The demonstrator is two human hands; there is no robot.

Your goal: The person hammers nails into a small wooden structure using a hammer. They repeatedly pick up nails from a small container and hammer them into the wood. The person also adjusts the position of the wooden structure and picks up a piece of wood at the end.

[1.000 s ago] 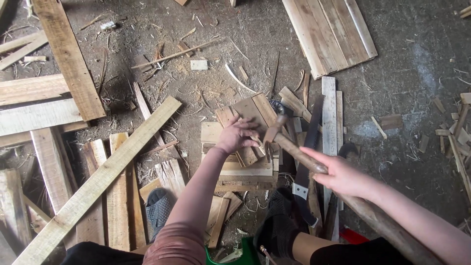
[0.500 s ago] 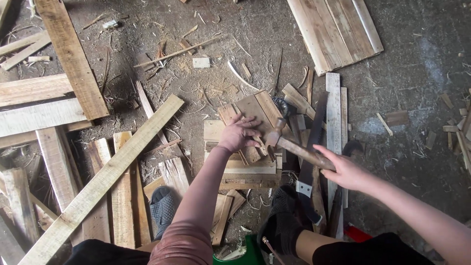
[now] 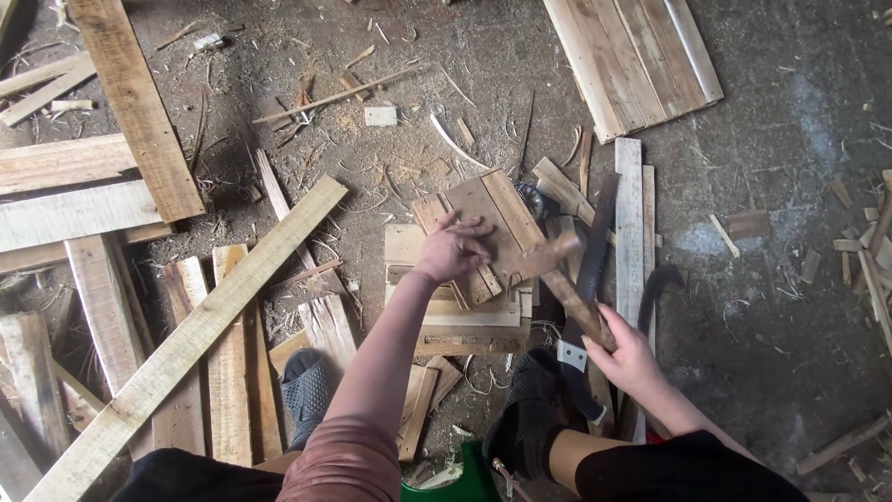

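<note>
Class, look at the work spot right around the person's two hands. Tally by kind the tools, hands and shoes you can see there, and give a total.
Mallets, wooden: 1
Hand saws: 1
Hands: 2 (left, right)
Dark mesh shoes: 2 ()
Total: 6

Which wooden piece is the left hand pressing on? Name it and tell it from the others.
The small slatted board under the left hand, resting on a pale plank stack; the other boards lie untouched around it. The right hand grips a wooden mallet.
</note>
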